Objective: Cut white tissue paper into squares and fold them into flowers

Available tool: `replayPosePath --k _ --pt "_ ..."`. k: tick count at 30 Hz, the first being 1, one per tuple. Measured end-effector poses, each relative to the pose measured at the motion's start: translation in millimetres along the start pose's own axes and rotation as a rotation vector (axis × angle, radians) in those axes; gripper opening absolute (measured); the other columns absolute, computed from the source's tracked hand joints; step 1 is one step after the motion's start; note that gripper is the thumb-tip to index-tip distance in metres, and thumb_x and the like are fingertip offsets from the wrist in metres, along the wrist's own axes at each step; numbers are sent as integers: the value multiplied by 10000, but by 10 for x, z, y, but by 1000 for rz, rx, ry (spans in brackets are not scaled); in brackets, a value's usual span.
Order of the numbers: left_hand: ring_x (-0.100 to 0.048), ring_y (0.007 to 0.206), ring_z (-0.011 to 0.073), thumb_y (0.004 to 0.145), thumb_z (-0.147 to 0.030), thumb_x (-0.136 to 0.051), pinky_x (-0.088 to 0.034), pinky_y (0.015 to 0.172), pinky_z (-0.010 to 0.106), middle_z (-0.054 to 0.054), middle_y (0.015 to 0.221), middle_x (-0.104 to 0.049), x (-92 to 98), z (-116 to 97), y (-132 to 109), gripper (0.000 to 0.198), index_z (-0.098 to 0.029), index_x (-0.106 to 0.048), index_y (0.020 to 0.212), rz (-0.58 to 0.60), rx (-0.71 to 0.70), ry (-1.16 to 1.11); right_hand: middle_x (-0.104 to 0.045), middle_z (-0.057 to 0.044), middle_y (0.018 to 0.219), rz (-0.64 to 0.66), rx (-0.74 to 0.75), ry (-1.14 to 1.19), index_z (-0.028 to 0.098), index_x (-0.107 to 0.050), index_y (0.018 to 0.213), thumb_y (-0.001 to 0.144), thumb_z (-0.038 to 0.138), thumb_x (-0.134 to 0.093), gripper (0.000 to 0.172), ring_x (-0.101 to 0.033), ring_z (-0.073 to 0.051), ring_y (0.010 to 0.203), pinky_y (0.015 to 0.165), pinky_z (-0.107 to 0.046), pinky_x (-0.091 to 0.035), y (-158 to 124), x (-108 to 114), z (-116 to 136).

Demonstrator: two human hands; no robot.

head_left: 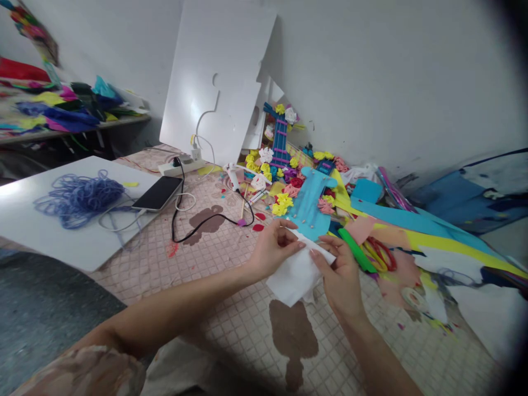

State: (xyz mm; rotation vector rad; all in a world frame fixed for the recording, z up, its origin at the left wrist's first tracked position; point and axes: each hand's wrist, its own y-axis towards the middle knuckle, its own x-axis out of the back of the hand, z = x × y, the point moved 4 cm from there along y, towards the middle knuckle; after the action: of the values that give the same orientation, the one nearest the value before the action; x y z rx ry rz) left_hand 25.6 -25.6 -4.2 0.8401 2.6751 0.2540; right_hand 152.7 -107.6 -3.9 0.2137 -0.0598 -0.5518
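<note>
My left hand (274,250) and my right hand (340,275) both pinch a small piece of white foam sheet (295,275), held above the tiled floor in the middle of the view. The fingers of each hand are closed on its upper edge, thumbs on top. Just beyond my hands lies a blue guitar-shaped foam cutout (309,203) with small foam flowers (282,203) around it. A green foam strip (357,250) and red-handled scissors (381,253) lie right of my right hand.
A white board (49,231) at left carries a tangle of blue yarn (80,198) and a phone (159,192) on a cable. A glue gun (233,179) and power strip (181,165) sit behind. Coloured foam sheets (433,231) spread at right. Brown shapes (291,335) mark the floor.
</note>
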Motion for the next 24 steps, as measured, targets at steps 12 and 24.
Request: replayPosePath --k 12,24 --pt "-472 543 65 642 -473 -708 -335 498 192 -3 621 -541 -5 66 16 396 -115 -544 685 56 185 -4 -666 -16 826 43 -18 -31 255 -600 997 683 335 -727 348 -581 -165 654 558 -270 -443 -14 -7 20" --pt "-440 549 62 674 -460 -673 -323 499 185 -11 617 -510 82 17 59 371 -116 -535 665 -41 103 95 -660 -19 732 154 -193 104 213 -659 1032 739 416 -671 356 -550 -135 573 505 -247 -435 52 14 -124"
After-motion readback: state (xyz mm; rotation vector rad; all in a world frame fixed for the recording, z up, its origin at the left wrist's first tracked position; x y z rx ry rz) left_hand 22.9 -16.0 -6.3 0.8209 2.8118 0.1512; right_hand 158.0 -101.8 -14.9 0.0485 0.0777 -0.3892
